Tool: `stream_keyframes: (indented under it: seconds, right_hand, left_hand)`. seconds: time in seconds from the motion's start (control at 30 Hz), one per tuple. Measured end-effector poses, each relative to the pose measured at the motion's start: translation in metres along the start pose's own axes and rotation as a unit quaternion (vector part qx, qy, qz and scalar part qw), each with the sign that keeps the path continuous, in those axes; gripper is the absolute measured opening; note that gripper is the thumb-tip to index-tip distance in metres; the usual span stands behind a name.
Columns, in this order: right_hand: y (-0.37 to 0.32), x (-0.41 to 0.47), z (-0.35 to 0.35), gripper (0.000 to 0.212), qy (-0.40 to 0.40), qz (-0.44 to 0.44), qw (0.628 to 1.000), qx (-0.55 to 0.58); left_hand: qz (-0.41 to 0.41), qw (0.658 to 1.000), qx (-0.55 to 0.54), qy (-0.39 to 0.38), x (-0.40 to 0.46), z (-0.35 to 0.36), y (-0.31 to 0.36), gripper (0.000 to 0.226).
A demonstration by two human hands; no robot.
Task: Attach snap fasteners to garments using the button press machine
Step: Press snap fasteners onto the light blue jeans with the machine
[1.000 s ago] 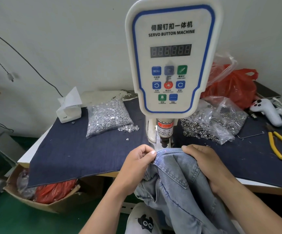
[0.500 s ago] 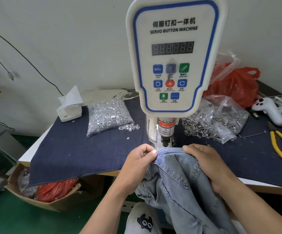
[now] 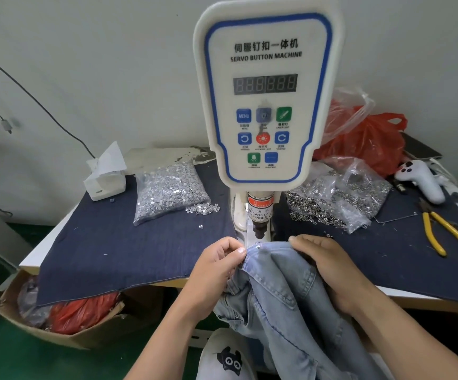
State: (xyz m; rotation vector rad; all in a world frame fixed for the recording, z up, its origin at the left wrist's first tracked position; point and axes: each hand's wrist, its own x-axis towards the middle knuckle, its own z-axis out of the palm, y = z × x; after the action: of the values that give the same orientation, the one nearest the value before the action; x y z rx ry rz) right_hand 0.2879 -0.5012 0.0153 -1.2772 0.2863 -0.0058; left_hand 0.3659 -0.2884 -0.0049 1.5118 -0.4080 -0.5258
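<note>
Both hands hold a pale blue denim garment up to the button press machine. The left hand pinches the garment's folded edge between thumb and curled fingers, just left of the machine's plunger. The right hand lies over the cloth on the other side, its fingers bent down and gripping the fabric so that the edge is stretched between the two hands. A small metal snap shows on that edge, directly below the plunger; whether it is already pressed home or only seated cannot be told from this view. The plunger stands raised, apart from the cloth.

A clear bag of silver snap caps sits on the dark cloth-covered table to the left of the machine, and a bag of ring-shaped parts lies to the right, both well filled. Judging by that stock and the one snap in sight, the work seems to be at a single fastening point, with further pressings on this garment and others probably left to do. Yellow-handled pliers lie at the far right.
</note>
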Motion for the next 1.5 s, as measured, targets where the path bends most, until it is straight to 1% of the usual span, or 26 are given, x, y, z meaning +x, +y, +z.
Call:
stream_keyframes:
  seconds: [0.07,0.13,0.23,0.3,0.37,0.4,0.43,0.47,0.5,0.53,0.57,0.6,0.63,0.67,0.73,0.77,0.8,0.83,0.87,0.93,1.03,1.1,1.27,1.37,1.43,1.5]
  right_hand:
    - [-0.002,-0.006,-0.001,0.029,-0.029,-0.005,1.0,0.008]
    - [-0.006,-0.013,-0.001,0.026,-0.054,-0.023,0.998,-0.036]
    - [-0.014,-0.022,0.003,0.024,-0.079,-0.079,0.98,-0.167]
    - [-0.018,-0.032,0.01,0.022,-0.091,-0.108,0.951,-0.276]
    - [-0.018,-0.043,0.014,0.027,-0.127,-0.097,0.918,-0.362]
    - [-0.02,-0.046,0.015,0.032,-0.142,-0.08,0.914,-0.371]
    - [-0.025,-0.048,0.014,0.035,-0.148,-0.054,0.924,-0.348]
    - [-0.029,-0.043,0.01,0.034,-0.125,-0.033,0.942,-0.311]
    - [-0.03,-0.032,0.001,0.029,-0.062,-0.03,0.957,-0.281]
    - [-0.032,-0.018,-0.01,0.023,0.037,-0.047,0.951,-0.304]
    - [-0.035,-0.003,-0.023,0.021,0.14,-0.08,0.901,-0.403]
    - [-0.036,0.011,-0.036,0.022,0.217,-0.106,0.822,-0.516]
    - [-0.034,0.021,-0.046,0.022,0.261,-0.118,0.746,-0.601]
    - [-0.03,0.031,-0.054,0.021,0.277,-0.123,0.701,-0.645]
    - [-0.021,0.043,-0.061,0.016,0.274,-0.105,0.67,-0.682]
    - [-0.017,0.047,-0.062,0.018,0.272,-0.092,0.655,-0.699]
    - [-0.013,0.049,-0.062,0.02,0.275,-0.084,0.646,-0.707]
    - [-0.011,0.051,-0.061,0.02,0.281,-0.084,0.641,-0.709]
    - [-0.01,0.051,-0.06,0.017,0.29,-0.09,0.637,-0.708]
    - [-0.01,0.054,-0.059,0.015,0.302,-0.098,0.63,-0.709]
    - [-0.015,0.059,-0.06,0.017,0.293,-0.094,0.626,-0.717]
    - [-0.017,0.06,-0.062,0.019,0.291,-0.092,0.628,-0.715]
    - [-0.017,0.058,-0.063,0.022,0.308,-0.129,0.658,-0.675]
    - [-0.017,0.059,-0.062,0.019,0.31,-0.151,0.688,-0.638]
    - [-0.019,0.059,-0.062,0.018,0.301,-0.149,0.704,-0.626]
    - [-0.021,0.058,-0.061,0.012,0.286,-0.136,0.715,-0.623]
  left_hand:
    - [0.001,1.0,0.01,-0.017,-0.006,-0.002,0.002,0.02]
    - [0.007,0.998,0.043,-0.041,-0.011,-0.005,0.006,0.02]
    - [0.029,0.987,0.136,-0.085,-0.022,-0.003,0.014,0.038]
    - [0.058,0.974,0.192,-0.109,-0.033,-0.001,0.018,0.044]
    - [0.082,0.974,0.173,-0.121,-0.042,-0.005,0.022,0.046]
    - [0.084,0.978,0.141,-0.126,-0.046,-0.009,0.023,0.05]
    - [0.081,0.983,0.106,-0.129,-0.049,-0.013,0.025,0.053]
    - [0.077,0.987,0.076,-0.123,-0.051,-0.015,0.029,0.051]
    - [0.07,0.991,0.05,-0.098,-0.052,-0.015,0.033,0.046]
    - [0.062,0.996,0.022,-0.052,-0.051,-0.014,0.038,0.041]
    - [0.06,0.998,0.007,0.018,-0.048,-0.014,0.043,0.038]
    - [0.063,0.993,0.018,0.098,-0.043,-0.018,0.048,0.034]
    - [0.064,0.982,0.054,0.17,-0.034,-0.025,0.054,0.031]
    - [0.057,0.968,0.103,0.223,-0.022,-0.035,0.059,0.029]
    - [0.012,0.93,0.228,0.287,0.007,-0.058,0.064,0.028]
    - [-0.018,0.903,0.305,0.303,0.021,-0.068,0.063,0.026]
    - [-0.041,0.875,0.376,0.302,0.034,-0.074,0.059,0.022]
    - [-0.058,0.855,0.429,0.287,0.044,-0.077,0.052,0.018]
    - [-0.072,0.845,0.459,0.264,0.052,-0.078,0.044,0.013]
    - [-0.092,0.838,0.485,0.234,0.063,-0.078,0.031,0.014]
    - [-0.094,0.831,0.496,0.236,0.072,-0.078,0.026,0.015]
    - [-0.09,0.827,0.498,0.243,0.072,-0.076,0.026,0.01]
    - [-0.087,0.826,0.496,0.253,0.069,-0.075,0.023,0.008]
    - [-0.088,0.826,0.497,0.25,0.067,-0.073,0.022,0.009]
    - [-0.088,0.826,0.499,0.247,0.065,-0.072,0.022,0.008]
    - [-0.084,0.825,0.501,0.245,0.065,-0.073,0.02,0.01]
